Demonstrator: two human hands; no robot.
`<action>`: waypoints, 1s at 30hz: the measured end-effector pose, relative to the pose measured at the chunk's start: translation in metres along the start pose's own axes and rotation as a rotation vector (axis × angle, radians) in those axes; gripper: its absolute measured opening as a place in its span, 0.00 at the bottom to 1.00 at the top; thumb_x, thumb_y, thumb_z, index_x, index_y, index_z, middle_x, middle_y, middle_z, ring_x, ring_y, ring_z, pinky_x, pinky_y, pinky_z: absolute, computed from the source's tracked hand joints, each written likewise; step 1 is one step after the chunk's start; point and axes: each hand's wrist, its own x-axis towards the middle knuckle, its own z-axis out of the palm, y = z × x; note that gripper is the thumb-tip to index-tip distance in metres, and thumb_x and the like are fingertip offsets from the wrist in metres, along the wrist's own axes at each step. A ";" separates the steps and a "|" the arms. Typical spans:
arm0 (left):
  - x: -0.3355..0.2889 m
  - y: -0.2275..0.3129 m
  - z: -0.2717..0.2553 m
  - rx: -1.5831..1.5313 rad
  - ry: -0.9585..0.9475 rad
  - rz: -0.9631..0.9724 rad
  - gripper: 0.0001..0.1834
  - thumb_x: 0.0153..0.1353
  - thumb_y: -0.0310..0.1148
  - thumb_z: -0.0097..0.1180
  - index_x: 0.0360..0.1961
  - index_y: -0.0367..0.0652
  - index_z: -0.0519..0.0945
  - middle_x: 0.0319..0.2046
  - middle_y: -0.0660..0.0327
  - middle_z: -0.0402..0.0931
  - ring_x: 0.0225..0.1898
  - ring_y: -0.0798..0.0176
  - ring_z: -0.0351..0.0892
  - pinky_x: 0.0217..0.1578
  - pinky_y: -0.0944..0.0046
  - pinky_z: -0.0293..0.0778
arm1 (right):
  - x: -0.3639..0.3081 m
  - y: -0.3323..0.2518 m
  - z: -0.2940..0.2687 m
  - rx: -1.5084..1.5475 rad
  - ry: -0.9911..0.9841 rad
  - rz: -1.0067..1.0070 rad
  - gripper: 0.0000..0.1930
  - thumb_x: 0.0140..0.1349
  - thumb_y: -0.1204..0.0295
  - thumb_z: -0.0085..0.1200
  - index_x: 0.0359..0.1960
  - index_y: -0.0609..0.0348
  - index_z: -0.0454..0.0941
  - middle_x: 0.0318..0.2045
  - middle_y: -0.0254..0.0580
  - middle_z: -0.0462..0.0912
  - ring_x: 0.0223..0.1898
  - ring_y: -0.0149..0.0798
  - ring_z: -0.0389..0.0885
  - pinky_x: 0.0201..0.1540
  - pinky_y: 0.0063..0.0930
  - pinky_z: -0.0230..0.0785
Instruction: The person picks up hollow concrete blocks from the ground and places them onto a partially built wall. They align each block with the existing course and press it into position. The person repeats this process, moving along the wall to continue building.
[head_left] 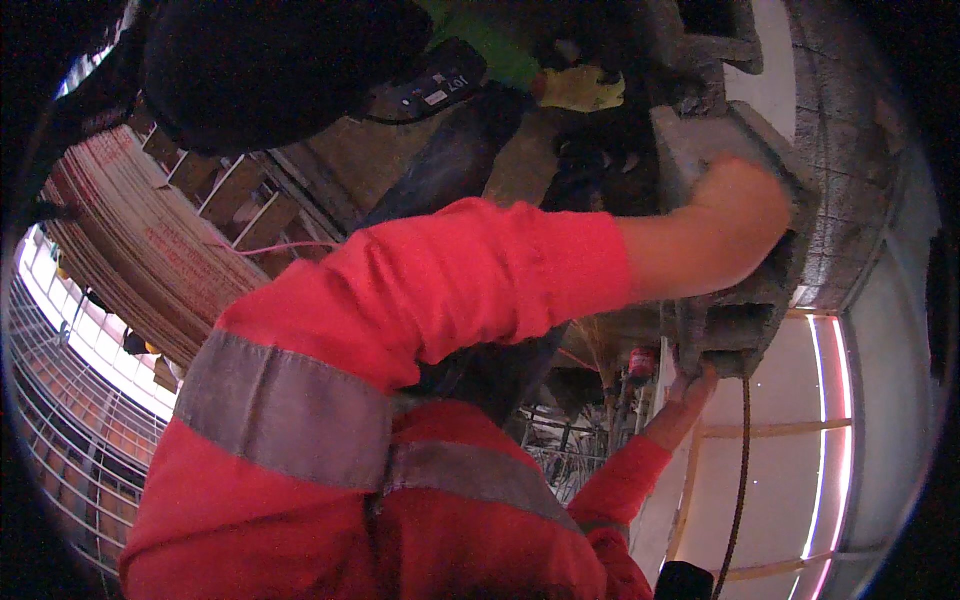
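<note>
While left hand [745, 205] grips top of grey concrete block [735, 250] at right, right hand [690, 390] presses open beneath; co-worker's yellow glove [580, 88] far behind.

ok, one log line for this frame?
left hand: gripping top of grey concrete block | right hand: pressed flat under the block | nearby: another person's yellow glove beyond it
</note>
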 end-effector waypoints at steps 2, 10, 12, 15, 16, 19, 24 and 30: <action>-0.007 -0.010 0.016 -0.032 0.137 -0.043 0.11 0.46 0.28 0.56 0.32 0.40 0.81 0.30 0.53 0.80 0.34 0.53 0.81 0.31 0.55 0.76 | 0.056 0.036 -0.046 0.125 -0.092 0.110 0.24 0.54 0.74 0.45 0.55 0.66 0.63 0.53 0.51 0.68 0.51 0.49 0.70 0.51 0.49 0.70; -0.051 -0.052 0.062 -0.072 0.225 -0.241 0.24 0.41 0.34 0.59 0.40 0.33 0.71 0.25 0.46 0.78 0.26 0.43 0.79 0.29 0.48 0.76 | 0.070 0.026 -0.047 0.029 -0.053 -0.042 0.20 0.52 0.77 0.51 0.49 0.64 0.70 0.45 0.46 0.74 0.45 0.42 0.73 0.44 0.36 0.71; -0.059 -0.048 0.064 -0.118 0.191 -0.337 0.25 0.39 0.35 0.61 0.40 0.33 0.71 0.25 0.46 0.77 0.27 0.42 0.78 0.28 0.47 0.75 | 0.063 0.009 -0.041 -0.053 0.019 -0.016 0.20 0.52 0.78 0.50 0.49 0.65 0.71 0.45 0.46 0.74 0.47 0.41 0.73 0.45 0.34 0.70; -0.068 -0.069 0.096 -0.108 0.233 -0.352 0.26 0.40 0.33 0.62 0.42 0.34 0.71 0.29 0.46 0.77 0.32 0.41 0.77 0.32 0.49 0.74 | 0.083 0.018 -0.058 -0.193 0.026 0.054 0.20 0.52 0.75 0.52 0.49 0.65 0.71 0.45 0.45 0.75 0.46 0.39 0.73 0.47 0.31 0.67; -0.071 -0.078 0.106 -0.113 0.254 -0.345 0.26 0.40 0.33 0.62 0.43 0.34 0.71 0.30 0.47 0.77 0.33 0.42 0.78 0.34 0.49 0.73 | 0.097 0.033 -0.069 -0.196 0.023 0.103 0.21 0.52 0.75 0.52 0.49 0.66 0.72 0.45 0.45 0.75 0.45 0.39 0.73 0.48 0.31 0.65; -0.072 -0.081 0.114 -0.247 0.327 -0.328 0.26 0.41 0.29 0.61 0.44 0.34 0.71 0.31 0.47 0.78 0.34 0.43 0.78 0.35 0.52 0.74 | 0.127 0.069 -0.084 -0.347 -0.048 -0.091 0.19 0.52 0.72 0.54 0.48 0.63 0.73 0.43 0.45 0.77 0.45 0.41 0.74 0.51 0.33 0.63; -0.065 -0.090 0.133 -0.353 0.439 -0.311 0.24 0.41 0.27 0.60 0.44 0.36 0.72 0.33 0.49 0.79 0.38 0.44 0.78 0.38 0.55 0.73 | 0.156 0.097 -0.093 -1.046 -0.206 -0.548 0.18 0.50 0.73 0.54 0.45 0.62 0.75 0.41 0.47 0.78 0.46 0.45 0.73 0.53 0.36 0.61; -0.061 -0.101 0.130 -0.274 0.332 -0.421 0.25 0.41 0.27 0.60 0.45 0.36 0.73 0.35 0.49 0.79 0.40 0.45 0.78 0.39 0.57 0.72 | 0.144 0.067 -0.051 -0.747 -0.207 -0.133 0.11 0.52 0.74 0.51 0.38 0.59 0.76 0.38 0.46 0.79 0.43 0.47 0.74 0.51 0.40 0.62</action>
